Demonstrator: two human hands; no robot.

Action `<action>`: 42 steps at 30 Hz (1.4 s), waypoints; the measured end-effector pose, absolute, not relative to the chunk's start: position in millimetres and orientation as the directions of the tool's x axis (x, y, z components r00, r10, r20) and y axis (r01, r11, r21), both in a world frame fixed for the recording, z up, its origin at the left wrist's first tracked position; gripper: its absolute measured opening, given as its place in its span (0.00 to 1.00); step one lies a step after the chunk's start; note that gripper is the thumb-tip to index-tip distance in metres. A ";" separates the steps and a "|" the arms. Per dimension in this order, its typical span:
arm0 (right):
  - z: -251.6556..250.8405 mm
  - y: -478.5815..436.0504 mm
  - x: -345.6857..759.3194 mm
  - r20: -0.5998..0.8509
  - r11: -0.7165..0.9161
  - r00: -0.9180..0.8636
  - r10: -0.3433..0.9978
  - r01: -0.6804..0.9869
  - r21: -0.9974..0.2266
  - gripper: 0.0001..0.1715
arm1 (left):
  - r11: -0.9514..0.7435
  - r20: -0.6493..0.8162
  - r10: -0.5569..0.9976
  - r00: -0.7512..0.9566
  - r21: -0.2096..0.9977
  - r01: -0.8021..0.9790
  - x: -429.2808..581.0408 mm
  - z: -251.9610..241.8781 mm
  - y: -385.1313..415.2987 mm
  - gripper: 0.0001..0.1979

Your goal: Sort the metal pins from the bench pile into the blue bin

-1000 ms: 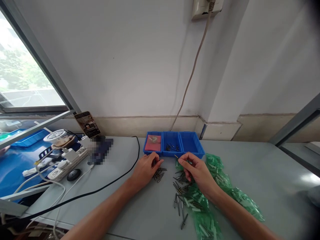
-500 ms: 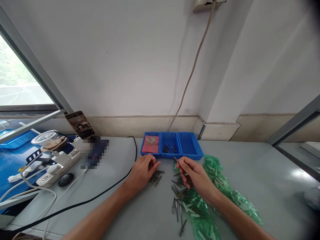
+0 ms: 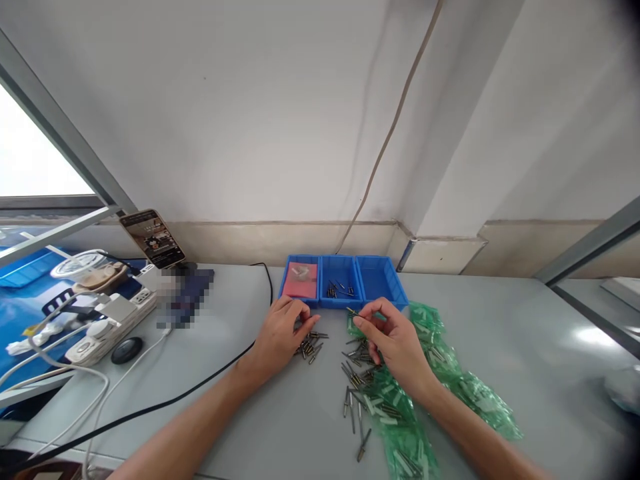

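Observation:
My right hand (image 3: 393, 340) pinches a small metal pin (image 3: 352, 311) with a brass tint between thumb and forefinger, just in front of the blue three-part tray (image 3: 381, 309). Under and beside that hand lie several loose metal pins (image 3: 353, 377) and green plastic bags (image 3: 400, 423) with more pins and pale sleeves inside. My left hand (image 3: 281, 332) rests by a second small pile of pins (image 3: 311, 346); its fingers are curled towards the thumb, and what they may hold is hidden. A few pins lie in the tray's middle compartment, and a red card (image 3: 301, 287) with a small clear bag fills the left one.
A black cable (image 3: 200, 387) crosses the desk left of my left arm. Further left are a black mouse (image 3: 127, 350), a power strip (image 3: 85, 347) with plugs and white cords, and a propped phone (image 3: 153, 238). Metal frame bars flank the desk.
The view has shifted slightly. My right hand still pinches the pin, its fingers a little more bent and the pin tilted flatter. My left hand stays by its pile, nearly unmoved.

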State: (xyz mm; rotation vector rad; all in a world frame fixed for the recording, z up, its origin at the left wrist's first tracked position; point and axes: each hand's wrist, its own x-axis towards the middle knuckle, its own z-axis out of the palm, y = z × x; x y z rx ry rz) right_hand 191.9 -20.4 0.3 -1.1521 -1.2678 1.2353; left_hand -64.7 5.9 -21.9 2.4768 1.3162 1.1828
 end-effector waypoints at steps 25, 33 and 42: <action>-3.7 -25.1 189.8 0.080 0.082 -0.075 0.994 0.030 -0.996 0.21 | -0.678 0.618 0.683 0.389 0.337 0.653 -64.5 -19.0 7.2 0.13; -4.2 -22.7 191.5 0.043 0.034 -0.123 0.992 -0.071 -0.997 0.24 | -0.678 0.617 0.684 0.388 0.341 0.652 -64.9 -17.1 5.0 0.13; -1.0 -23.3 193.2 0.080 0.084 -0.104 0.991 0.033 -0.996 0.21 | -0.679 0.624 0.681 0.384 0.342 0.649 -65.0 -16.7 6.5 0.13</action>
